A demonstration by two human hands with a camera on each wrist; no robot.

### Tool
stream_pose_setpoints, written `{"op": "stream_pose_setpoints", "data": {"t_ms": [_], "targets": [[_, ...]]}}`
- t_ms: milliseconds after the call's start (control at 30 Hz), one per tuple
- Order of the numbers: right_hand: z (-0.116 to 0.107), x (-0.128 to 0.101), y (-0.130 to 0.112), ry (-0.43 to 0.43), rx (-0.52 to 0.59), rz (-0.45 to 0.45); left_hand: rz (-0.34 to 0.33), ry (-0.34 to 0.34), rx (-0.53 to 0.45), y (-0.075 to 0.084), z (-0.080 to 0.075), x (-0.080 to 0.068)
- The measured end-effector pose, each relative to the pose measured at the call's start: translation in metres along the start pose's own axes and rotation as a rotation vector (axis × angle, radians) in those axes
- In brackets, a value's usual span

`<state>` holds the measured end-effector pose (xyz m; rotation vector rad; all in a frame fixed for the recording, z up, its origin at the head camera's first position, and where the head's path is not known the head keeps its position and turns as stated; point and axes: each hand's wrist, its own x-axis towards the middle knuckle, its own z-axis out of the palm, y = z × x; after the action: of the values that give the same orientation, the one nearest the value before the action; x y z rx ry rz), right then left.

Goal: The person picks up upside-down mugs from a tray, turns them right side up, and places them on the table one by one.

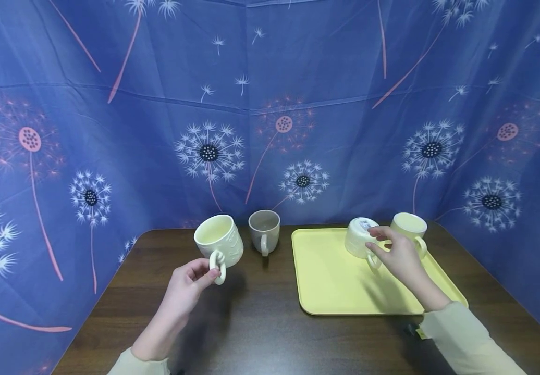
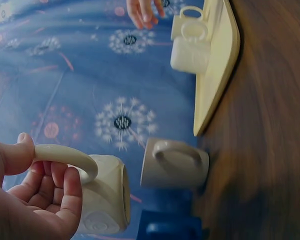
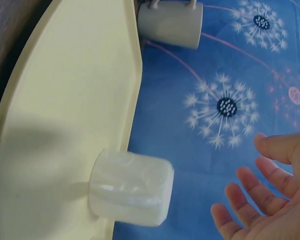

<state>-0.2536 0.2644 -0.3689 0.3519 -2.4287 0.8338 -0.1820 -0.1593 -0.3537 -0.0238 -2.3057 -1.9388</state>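
Note:
My left hand [image 1: 210,274] pinches the handle of a cream embossed mug [image 1: 219,240] and holds it tilted above the dark table; in the left wrist view its thumb and fingers [image 2: 65,187] curl round that handle, beside the mug's body [image 2: 107,195]. A grey mug [image 1: 264,230] stands upright on the table just right of it. On the yellow tray [image 1: 335,291] a white mug [image 1: 358,237] sits upside down, and a cream mug [image 1: 408,228] is upright behind it. My right hand [image 1: 384,251] hovers at the upturned mug [image 3: 130,192], fingers [image 3: 250,185] spread and holding nothing.
Blue dandelion-print cloth [image 1: 270,130] walls in the table on the back, left and right. The wooden table [image 1: 260,323] has bare room in front of my hands. The tray's left edge [image 1: 298,271] lies close to the grey mug.

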Motion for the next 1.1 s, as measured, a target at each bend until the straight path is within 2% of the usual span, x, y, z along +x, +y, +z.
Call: {"op": "stream_pose_setpoints", "data": {"t_ms": [267,467,767,1100], "targets": [[-0.002,-0.001,0.020,-0.010,-0.001,0.039,-0.018,0.053,0.054,-0.014,-0.021,0.009],[0.005,-0.005,0.040,-0.039,-0.017,0.050,-0.045,0.092,0.104,-0.023,-0.034,0.014],[0.022,-0.011,0.057,-0.196,0.001,0.176,-0.083,0.113,0.127,-0.030,-0.054,0.025],[0.029,-0.017,0.065,-0.181,-0.020,0.229,-0.103,0.107,0.150,-0.041,-0.066,0.039]]}}
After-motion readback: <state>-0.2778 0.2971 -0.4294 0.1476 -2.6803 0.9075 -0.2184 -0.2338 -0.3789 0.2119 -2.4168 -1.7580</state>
